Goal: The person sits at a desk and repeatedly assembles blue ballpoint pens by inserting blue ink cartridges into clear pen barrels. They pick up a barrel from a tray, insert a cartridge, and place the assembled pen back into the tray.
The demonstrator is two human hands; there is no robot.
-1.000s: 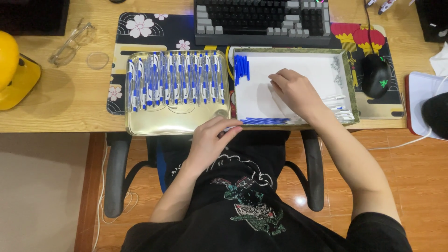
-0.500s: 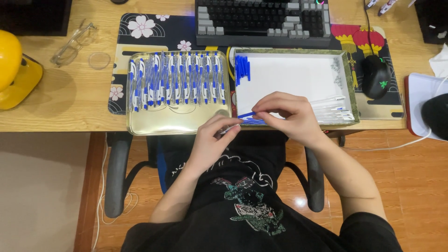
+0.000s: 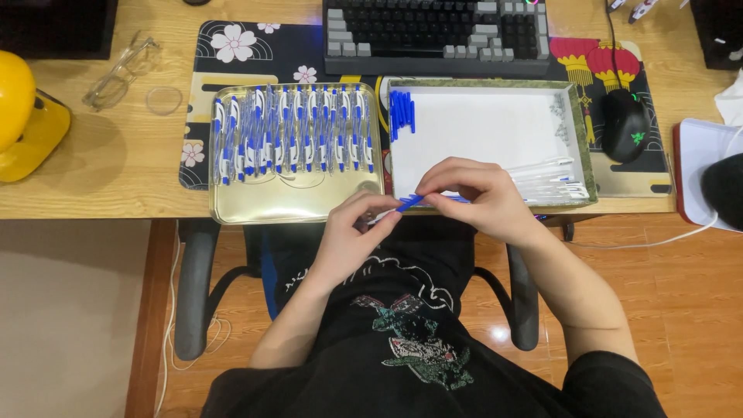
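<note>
Not much packaging here. One shallow white box (image 3: 495, 124) with a green patterned rim, rectangular, sitting on the table just below the keyboard, right next to a gold tin tray (image 3: 294, 203) on its left. Dark screen corner (image 3: 58, 27) at top left. No labels or signs visible.

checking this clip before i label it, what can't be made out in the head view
- Pen held between left hand and right hand: mostly covered by the fingers, so its parts cannot be told apart.
- Clear pieces in the white box: too small and pale to count.
- Yellow object: cut off by the left edge.
- Pens in the gold tray: packed too close to count.
</note>
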